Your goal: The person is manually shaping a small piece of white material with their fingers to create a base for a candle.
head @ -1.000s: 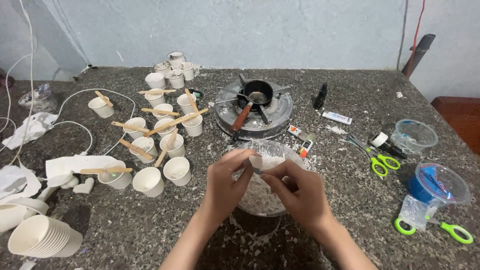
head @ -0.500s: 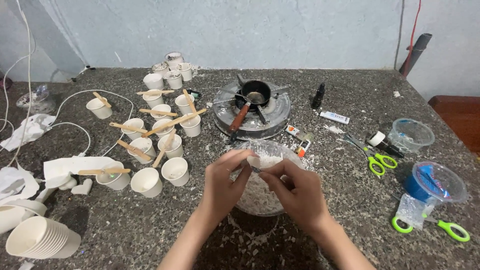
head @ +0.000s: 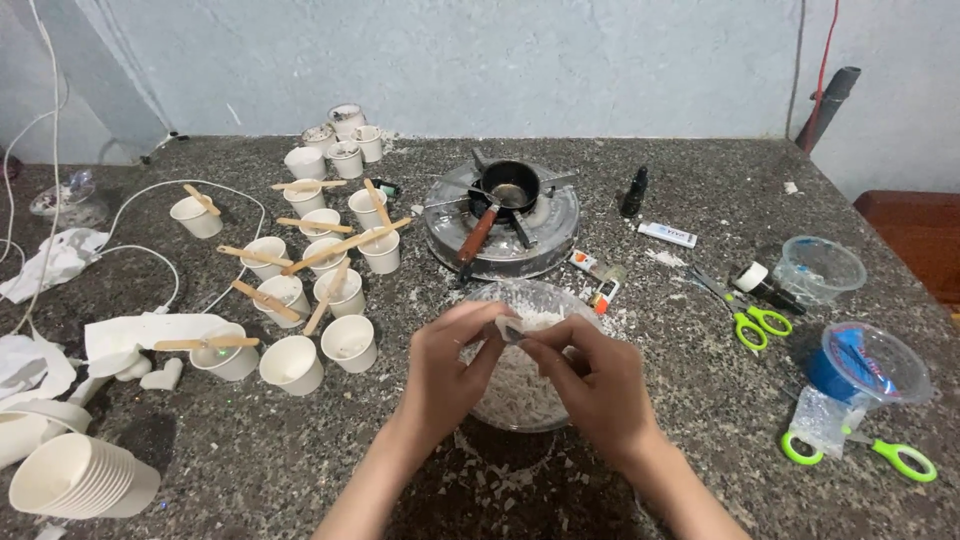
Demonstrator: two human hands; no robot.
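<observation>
Both hands meet over a clear bowl (head: 570,300) filled with white wax flakes (head: 520,385) in front of me. My left hand (head: 445,370) and my right hand (head: 590,380) pinch a small white wax piece (head: 507,329) between their fingertips, just above the flakes. The bowl stands on a dark speckled stone counter (head: 300,450). Much of the bowl is hidden behind my hands.
Several white paper cups (head: 320,280) with wooden sticks stand at the left; a stack of cups (head: 80,478) lies front left. A small stove with a black pot (head: 505,205) sits behind the bowl. Green scissors (head: 750,320), clear plastic cups (head: 860,365) and more scissors (head: 900,458) lie at right.
The hands have stayed over the bowl, with only small finger movements on the wax piece. The view has shifted slightly.
</observation>
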